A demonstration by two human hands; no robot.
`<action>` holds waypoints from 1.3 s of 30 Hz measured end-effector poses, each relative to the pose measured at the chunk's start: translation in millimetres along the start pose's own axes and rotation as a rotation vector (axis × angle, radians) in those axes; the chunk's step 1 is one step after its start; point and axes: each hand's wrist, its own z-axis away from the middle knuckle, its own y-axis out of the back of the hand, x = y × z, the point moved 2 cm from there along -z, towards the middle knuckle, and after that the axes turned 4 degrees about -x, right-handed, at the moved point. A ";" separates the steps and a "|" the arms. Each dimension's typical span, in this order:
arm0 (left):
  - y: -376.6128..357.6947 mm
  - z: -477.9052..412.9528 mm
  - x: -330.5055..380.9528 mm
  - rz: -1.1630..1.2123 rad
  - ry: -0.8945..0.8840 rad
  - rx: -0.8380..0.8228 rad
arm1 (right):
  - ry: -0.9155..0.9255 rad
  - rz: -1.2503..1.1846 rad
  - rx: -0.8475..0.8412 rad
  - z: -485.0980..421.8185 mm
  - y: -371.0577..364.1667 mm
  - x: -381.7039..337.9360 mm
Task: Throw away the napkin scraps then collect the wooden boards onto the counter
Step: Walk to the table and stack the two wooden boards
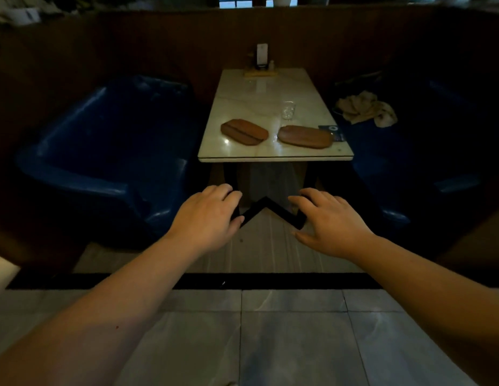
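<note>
Two oval wooden boards lie near the front edge of a pale marble table [270, 87]: the left board [244, 132] has a groove along it, the right board [305, 136] is smooth. My left hand [208, 218] and my right hand [330, 221] are stretched forward, palms down, well short of the table and below its edge. Both hold nothing and their fingers are loosely apart. I see no napkin scraps on the table.
A clear drinking glass [288, 110] stands behind the boards. A dark card [333, 132] lies at the table's right edge. A condiment stand [261, 64] sits at the far end. Blue booth seats [109, 151] flank the table; a crumpled cloth [366, 108] rests on the right one.
</note>
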 end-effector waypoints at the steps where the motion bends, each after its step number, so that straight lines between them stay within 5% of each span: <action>1: 0.3 -11.9 -9.3 0.006 -0.006 0.003 | -0.016 -0.012 0.004 -11.1 1.2 2.0; 23: -77.1 -340.0 -112.0 0.091 0.157 -0.154 | -0.195 -0.358 -0.058 -295.5 -44.1 207.2; 39: -182.1 -509.7 -215.1 0.507 0.454 -0.250 | -0.257 -0.590 -0.257 -486.4 -90.1 301.6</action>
